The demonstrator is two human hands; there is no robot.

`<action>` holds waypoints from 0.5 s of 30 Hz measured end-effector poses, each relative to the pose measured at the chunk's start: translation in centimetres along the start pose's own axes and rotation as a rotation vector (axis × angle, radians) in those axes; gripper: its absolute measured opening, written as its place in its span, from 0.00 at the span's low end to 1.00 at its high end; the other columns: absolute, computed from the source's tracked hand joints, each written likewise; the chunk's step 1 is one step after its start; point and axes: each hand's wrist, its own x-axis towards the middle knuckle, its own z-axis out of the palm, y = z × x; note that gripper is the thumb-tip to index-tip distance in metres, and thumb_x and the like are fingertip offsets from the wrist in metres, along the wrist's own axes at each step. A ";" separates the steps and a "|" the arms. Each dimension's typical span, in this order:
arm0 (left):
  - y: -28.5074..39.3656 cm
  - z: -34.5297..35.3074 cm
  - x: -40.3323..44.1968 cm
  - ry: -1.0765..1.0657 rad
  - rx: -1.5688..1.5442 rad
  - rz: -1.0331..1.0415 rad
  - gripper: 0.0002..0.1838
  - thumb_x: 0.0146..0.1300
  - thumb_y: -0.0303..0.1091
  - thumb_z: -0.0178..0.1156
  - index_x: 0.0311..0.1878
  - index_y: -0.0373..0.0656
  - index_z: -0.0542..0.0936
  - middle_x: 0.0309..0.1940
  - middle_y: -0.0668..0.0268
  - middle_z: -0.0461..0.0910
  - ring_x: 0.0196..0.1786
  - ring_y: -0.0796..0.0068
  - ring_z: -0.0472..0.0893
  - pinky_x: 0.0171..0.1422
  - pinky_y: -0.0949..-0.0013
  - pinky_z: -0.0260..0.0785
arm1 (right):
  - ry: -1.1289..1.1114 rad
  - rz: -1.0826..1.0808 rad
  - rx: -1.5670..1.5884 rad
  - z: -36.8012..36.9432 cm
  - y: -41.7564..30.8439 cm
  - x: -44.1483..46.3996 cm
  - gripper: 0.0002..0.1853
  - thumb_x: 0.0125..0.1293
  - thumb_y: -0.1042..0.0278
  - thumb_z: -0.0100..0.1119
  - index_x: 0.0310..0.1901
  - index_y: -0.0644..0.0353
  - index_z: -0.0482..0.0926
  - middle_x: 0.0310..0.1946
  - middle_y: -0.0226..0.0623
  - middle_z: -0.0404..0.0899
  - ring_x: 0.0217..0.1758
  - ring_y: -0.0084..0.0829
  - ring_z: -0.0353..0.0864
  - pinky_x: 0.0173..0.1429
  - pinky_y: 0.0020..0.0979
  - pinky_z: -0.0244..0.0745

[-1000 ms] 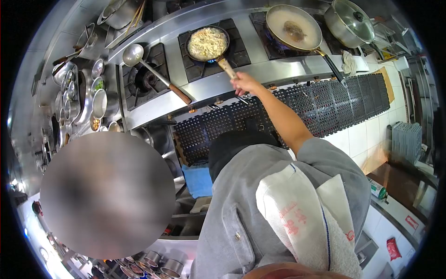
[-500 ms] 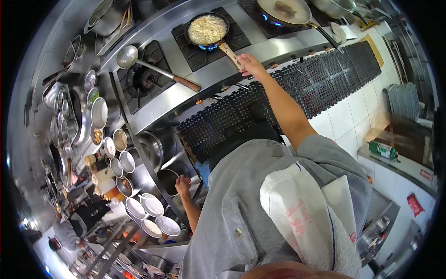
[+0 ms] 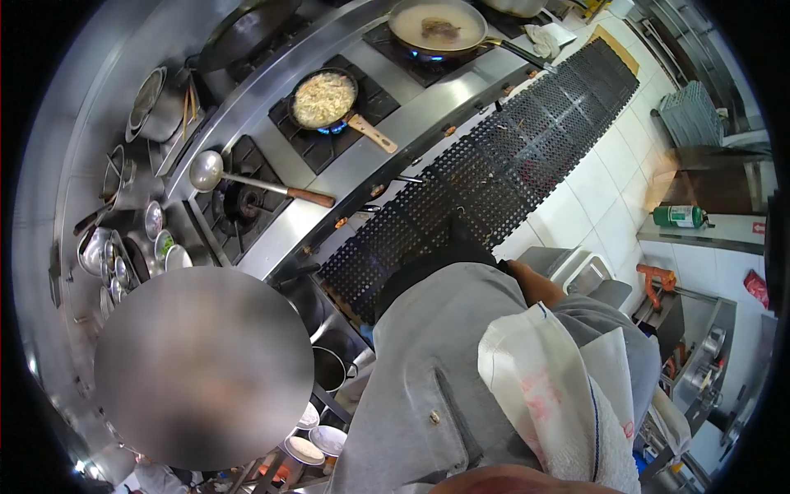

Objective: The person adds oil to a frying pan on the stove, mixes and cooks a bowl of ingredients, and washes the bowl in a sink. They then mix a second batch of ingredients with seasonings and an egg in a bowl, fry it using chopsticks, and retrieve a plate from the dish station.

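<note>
- Left hand out of view, seen earlier; fingers can't tell.
- Ladle [image 3: 206, 171] lies across burner [image 3: 243, 202], as before.
- Pan [image 3: 293, 103] over flame [image 3: 333, 128], food [image 3: 323, 99] inside; handle [image 3: 372, 133] now released, so heating unheld.
- Right hand off handle; forearm [image 3: 535, 282] by waist, fingers hidden, can't tell.

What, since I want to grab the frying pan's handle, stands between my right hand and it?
Nothing visible does. The right hand is hidden; from the right forearm to the pan's handle, the view crosses the floor mat and stove's front edge. The ladle lies to the left.
</note>
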 end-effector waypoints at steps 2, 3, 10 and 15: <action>1.7 -2.6 0.2 -0.045 0.105 0.048 0.09 0.62 0.32 0.52 0.42 0.41 0.79 0.31 0.58 0.81 0.30 0.58 0.81 0.32 0.59 0.72 | 0.005 -0.110 -0.070 -0.9 -0.9 -2.7 0.14 0.60 0.63 0.52 0.41 0.59 0.83 0.39 0.48 0.83 0.45 0.44 0.83 0.47 0.43 0.76; 3.1 -5.2 0.3 -0.028 0.202 0.102 0.10 0.63 0.32 0.52 0.43 0.41 0.79 0.31 0.58 0.82 0.31 0.57 0.81 0.33 0.58 0.73 | 0.031 -0.156 -0.080 -1.6 -1.1 -3.3 0.14 0.59 0.63 0.52 0.41 0.58 0.83 0.40 0.48 0.83 0.46 0.45 0.82 0.48 0.44 0.76; 28.2 -37.5 -16.1 1.084 -0.112 0.252 0.23 0.72 0.40 0.42 0.58 0.33 0.75 0.54 0.55 0.78 0.56 0.64 0.78 0.63 0.67 0.66 | 0.160 -0.262 -0.393 -10.3 -4.1 -1.0 0.21 0.51 0.67 0.57 0.49 0.60 0.79 0.44 0.52 0.81 0.51 0.47 0.81 0.55 0.45 0.74; 36.7 -47.3 -32.2 1.984 0.133 0.999 0.24 0.70 0.40 0.44 0.60 0.31 0.72 0.56 0.50 0.76 0.57 0.61 0.77 0.58 0.60 0.72 | 0.307 -0.276 -0.123 -17.0 -5.9 -4.4 0.25 0.48 0.72 0.55 0.53 0.60 0.77 0.45 0.51 0.81 0.51 0.47 0.80 0.55 0.43 0.74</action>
